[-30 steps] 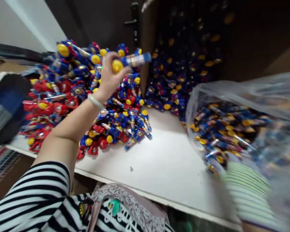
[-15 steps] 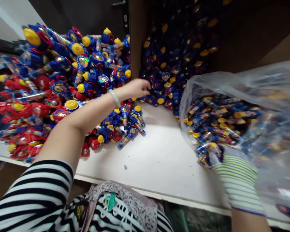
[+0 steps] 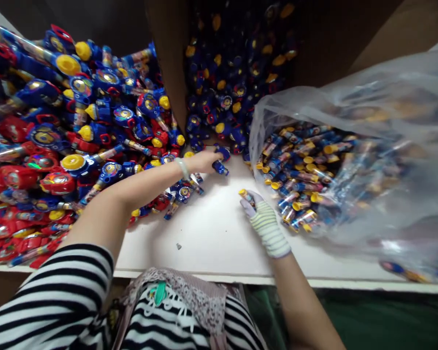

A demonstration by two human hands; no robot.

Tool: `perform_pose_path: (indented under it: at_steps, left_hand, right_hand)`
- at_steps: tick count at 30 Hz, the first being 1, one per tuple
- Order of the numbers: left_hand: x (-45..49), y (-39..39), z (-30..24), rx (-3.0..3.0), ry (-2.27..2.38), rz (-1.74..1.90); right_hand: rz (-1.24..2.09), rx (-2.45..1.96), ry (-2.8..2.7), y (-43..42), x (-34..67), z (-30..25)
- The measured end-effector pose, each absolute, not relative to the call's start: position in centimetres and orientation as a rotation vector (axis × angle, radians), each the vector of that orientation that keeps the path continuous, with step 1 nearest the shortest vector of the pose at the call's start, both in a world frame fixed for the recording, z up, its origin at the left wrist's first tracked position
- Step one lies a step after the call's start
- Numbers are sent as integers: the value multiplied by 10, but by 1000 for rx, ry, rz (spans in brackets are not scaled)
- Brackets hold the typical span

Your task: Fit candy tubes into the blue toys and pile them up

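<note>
My left hand [image 3: 204, 161], bare with a pale bracelet at the wrist, reaches across the white table [image 3: 219, 233] and closes on a small blue toy part [image 3: 220, 167] pulled from the dark blue heap [image 3: 222, 104] in the cardboard box. My right hand [image 3: 261, 216] wears a striped knit glove. It grips a small tube with a yellow cap [image 3: 245, 195] just in front of the mouth of the clear plastic bag [image 3: 350, 160]. The two hands are about a hand's width apart.
A big pile of assembled blue and red toys with yellow caps [image 3: 69, 141] covers the table's left side. The bag holds several blue tubes with yellow caps [image 3: 302, 170]. A cardboard box wall [image 3: 168, 73] stands at the back. The table's front edge [image 3: 314, 283] runs near my body.
My left hand, which held a finished toy over the pile a second ago, let it go and came down to the dark blue heap. My right hand drew a tube out of the bag.
</note>
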State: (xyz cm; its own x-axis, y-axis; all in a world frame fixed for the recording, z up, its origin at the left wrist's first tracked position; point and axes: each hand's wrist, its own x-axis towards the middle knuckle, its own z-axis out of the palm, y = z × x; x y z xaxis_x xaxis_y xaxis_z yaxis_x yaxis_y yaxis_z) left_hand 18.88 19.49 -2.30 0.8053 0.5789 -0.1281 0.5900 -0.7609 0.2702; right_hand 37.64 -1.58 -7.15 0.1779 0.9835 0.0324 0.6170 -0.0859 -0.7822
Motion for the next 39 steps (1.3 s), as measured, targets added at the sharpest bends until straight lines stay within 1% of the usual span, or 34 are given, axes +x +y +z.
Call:
perform_pose_path:
  at_steps: [3,5,9,12,14,18,19,20,22,24,25,27,29,31,33,34,35,38,39]
  left_hand:
    - [171,157,-7,2504,687,131]
    - [160,138,2,2422,535,190]
    - [144,116,9,2339,327,185]
    - [136,102,12,2320,230,196]
    - [131,92,14,2323,174,228]
    - [122,79,16,2392,82,212]
    - [119,78,15,2408,79,170]
    - [117,79,14,2413,95,121]
    - [112,82,10,2388,174,44]
    - [110,83,9,2347,239,51]
    - [110,82,10,2338,239,85]
    - [110,78,14,2357,177,165]
    - [111,75,20,2396,108,193]
    - [111,76,25,2424,86,151]
    - [109,80,26,2423,119,83]
    - [108,84,25,2412,162,57]
    - [106,87,24,2394,227,47]
    - [101,92,25,2301,425,76]
    - [100,92,26,2281,441,103]
  right_hand:
    - [635,-1736,-1573,-10,372,-64]
    - [595,-1719,-1641,-13,365,-55]
    - [491,-1816,-1903,-34,345,-32]
    - [501,-1918,-2037,-50,334,-22]
    - [631,-1864,-1964,-57,328,-21]
    - [1265,-1598,-1675,-65,317,-31]
    - [1346,-1575,-1643,-65,314,-33]
    - [1343,-1584,-1655,-65,311,-35]
    - [1120,-1694,-1757,-63,306,-36]
    - [893,-1796,-1859,-63,303,-36]
    - [874,-1804,-1867,-63,303,-36]
    - [1020,-1709,-1762,-64,302,-39]
    - [1260,-1531,-1576,-65,303,-42]
    - [1503,-1400,-1452,-63,303,-43]
    - [1616,-1385,-1471,-55,305,-38]
    - [1570,-1435,-1548,-51,306,-34]
    - [1442,-1520,-1658,-47,307,-29]
    - [885,-1807,-1923,-38,311,-16]
    - [825,-1830,-1937,-38,312,-15]
